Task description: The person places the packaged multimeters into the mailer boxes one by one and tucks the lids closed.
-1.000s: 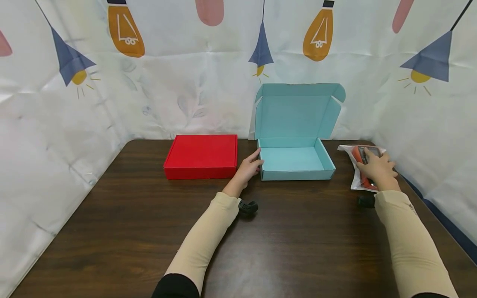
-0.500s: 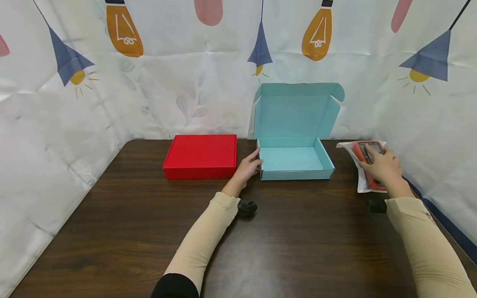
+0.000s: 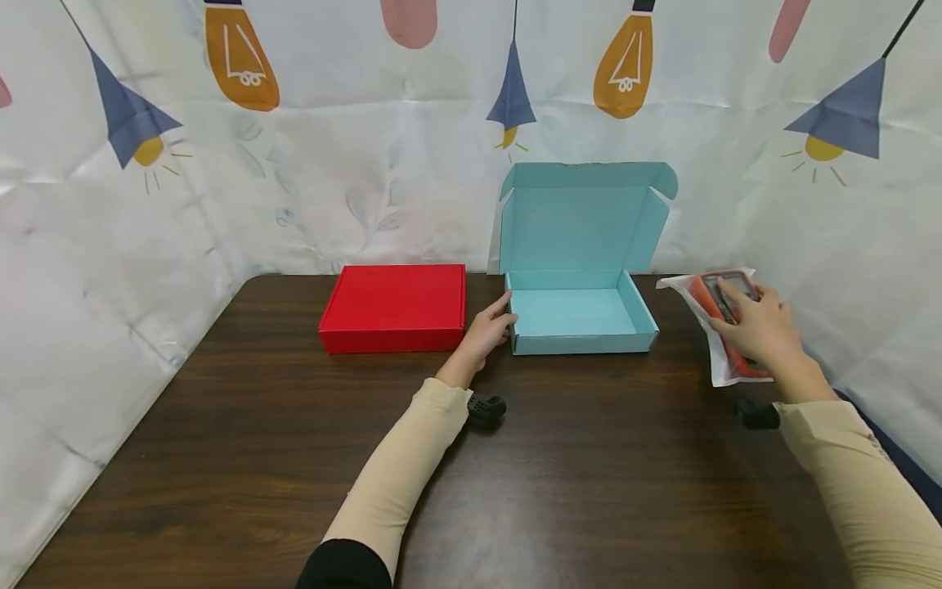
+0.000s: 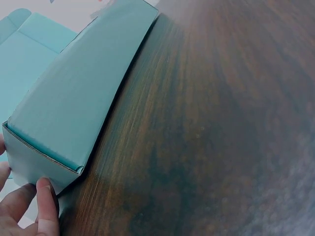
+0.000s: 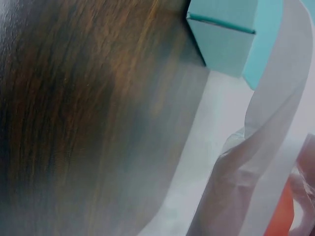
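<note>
A teal cardboard box (image 3: 581,315) stands on the table with its lid raised and its inside bare. My left hand (image 3: 482,339) rests against the box's left side; in the left wrist view its fingers (image 4: 47,206) touch the outer wall. Over at the right, my right hand (image 3: 761,327) grips a clear plastic bag (image 3: 723,360) with an orange and dark grey item (image 3: 708,304) in it. The bag looks tilted and lifted off the table. The hand covers part of the item, and its kind cannot be made out.
A closed red box (image 3: 401,307) lies left of the teal box. All of this is on a dark wooden table (image 3: 589,474). A white printed cloth (image 3: 331,164) hangs behind and at both sides. Each wrist wears a black camera mount (image 3: 487,408).
My right hand has drawn the bagged item a little toward the right and nearer, raising and tilting it. My left hand stays at the teal box.
</note>
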The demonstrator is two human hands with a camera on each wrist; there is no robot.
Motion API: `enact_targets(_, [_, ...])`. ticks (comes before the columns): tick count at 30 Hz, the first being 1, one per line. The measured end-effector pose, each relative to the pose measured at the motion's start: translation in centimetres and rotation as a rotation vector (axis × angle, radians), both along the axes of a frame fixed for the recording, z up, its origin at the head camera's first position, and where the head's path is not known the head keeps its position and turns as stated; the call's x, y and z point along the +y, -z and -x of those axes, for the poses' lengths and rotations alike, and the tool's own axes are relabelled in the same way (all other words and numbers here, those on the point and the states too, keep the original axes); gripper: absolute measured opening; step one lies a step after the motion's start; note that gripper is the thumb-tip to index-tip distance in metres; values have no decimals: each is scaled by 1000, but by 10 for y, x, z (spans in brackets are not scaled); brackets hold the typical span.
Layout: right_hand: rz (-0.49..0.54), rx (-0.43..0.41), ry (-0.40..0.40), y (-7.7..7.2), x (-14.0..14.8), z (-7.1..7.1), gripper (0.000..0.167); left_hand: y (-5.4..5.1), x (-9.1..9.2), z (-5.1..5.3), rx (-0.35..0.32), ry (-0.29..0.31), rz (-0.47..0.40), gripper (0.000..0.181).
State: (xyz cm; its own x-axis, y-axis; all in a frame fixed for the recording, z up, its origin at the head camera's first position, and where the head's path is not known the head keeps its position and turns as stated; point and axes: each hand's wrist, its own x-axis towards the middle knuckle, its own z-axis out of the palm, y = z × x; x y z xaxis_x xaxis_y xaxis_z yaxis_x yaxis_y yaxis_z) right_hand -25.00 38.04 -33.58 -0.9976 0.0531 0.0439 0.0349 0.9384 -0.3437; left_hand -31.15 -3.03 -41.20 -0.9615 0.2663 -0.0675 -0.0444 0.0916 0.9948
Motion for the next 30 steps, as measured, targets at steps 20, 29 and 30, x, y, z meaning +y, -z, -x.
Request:
enact_targets(20, [-34, 88, -126, -23, -38, -15, 77, -2, -2, 0, -9, 2, 13, 58])
enact_targets(29, [-32, 103, -195, -27, -60, -18, 76, -1, -1, -1, -2, 2, 5, 58])
enact_targets(30, [-31, 99, -199, -28, -62, -19, 76, 0, 0, 0, 0, 3, 5, 58])
